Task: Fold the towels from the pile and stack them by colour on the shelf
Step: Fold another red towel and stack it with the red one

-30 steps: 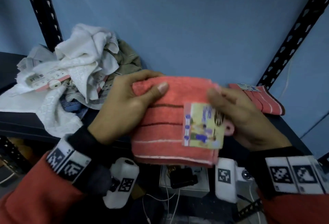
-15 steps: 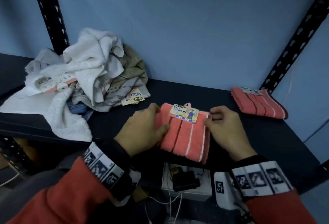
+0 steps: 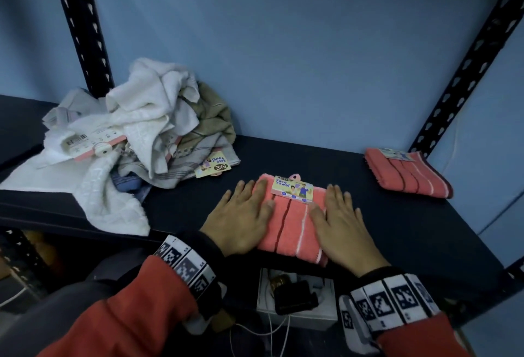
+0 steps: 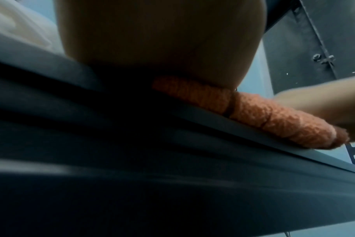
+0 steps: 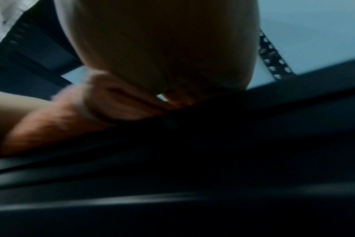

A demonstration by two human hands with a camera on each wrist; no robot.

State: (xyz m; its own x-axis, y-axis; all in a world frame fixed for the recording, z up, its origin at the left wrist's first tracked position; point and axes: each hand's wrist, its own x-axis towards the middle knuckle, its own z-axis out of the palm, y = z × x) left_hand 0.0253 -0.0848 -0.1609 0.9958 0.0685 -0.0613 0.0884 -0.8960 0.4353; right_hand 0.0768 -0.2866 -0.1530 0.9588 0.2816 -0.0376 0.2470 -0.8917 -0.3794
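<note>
A folded coral towel (image 3: 292, 223) with a paper "Face Towel" label (image 3: 293, 189) lies flat on the dark shelf (image 3: 397, 223) near its front edge. My left hand (image 3: 243, 214) lies flat on the towel's left side, fingers straight. Over the right side my right hand (image 3: 340, 220) presses flat too. In the left wrist view the towel (image 4: 253, 112) shows as a thick orange roll under the palm; the right wrist view shows the towel (image 5: 91, 109) blurred. A second folded coral towel (image 3: 408, 173) sits at the shelf's far right. An unfolded pile (image 3: 133, 135) of white and beige towels lies at the left.
Black perforated uprights (image 3: 82, 33) stand at the back left and right (image 3: 467, 58) against a blue wall. Bare shelf lies between the two coral towels. Below the shelf edge sits a white box (image 3: 295, 297) with a dark device and cables.
The coral towel went from held up in front of me to lying on the shelf. Both hands let go their grip and now press flat on it.
</note>
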